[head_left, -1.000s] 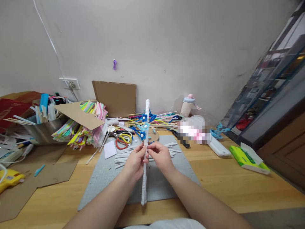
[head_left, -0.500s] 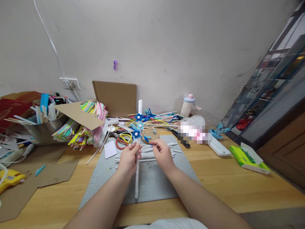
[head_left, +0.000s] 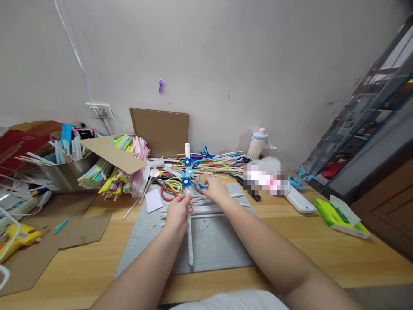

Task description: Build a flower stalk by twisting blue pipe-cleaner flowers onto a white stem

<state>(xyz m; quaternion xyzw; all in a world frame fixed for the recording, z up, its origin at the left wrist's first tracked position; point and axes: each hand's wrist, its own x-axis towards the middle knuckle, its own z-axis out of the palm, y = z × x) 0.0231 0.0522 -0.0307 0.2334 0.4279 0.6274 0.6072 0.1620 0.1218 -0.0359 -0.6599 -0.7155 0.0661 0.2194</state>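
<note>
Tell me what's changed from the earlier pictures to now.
The right hand has let go of the white stick and moved forward and away from it, to the blue pieces at the round cardboard; whether it grips one is unclear. The stick has shifted left and its top has dipped. The left hand still holds it. The bottle and white paper square stayed put.

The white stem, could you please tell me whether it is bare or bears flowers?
Not bare: two dark blue flowers and a light blue flower line the white stem above the left hand.
</note>
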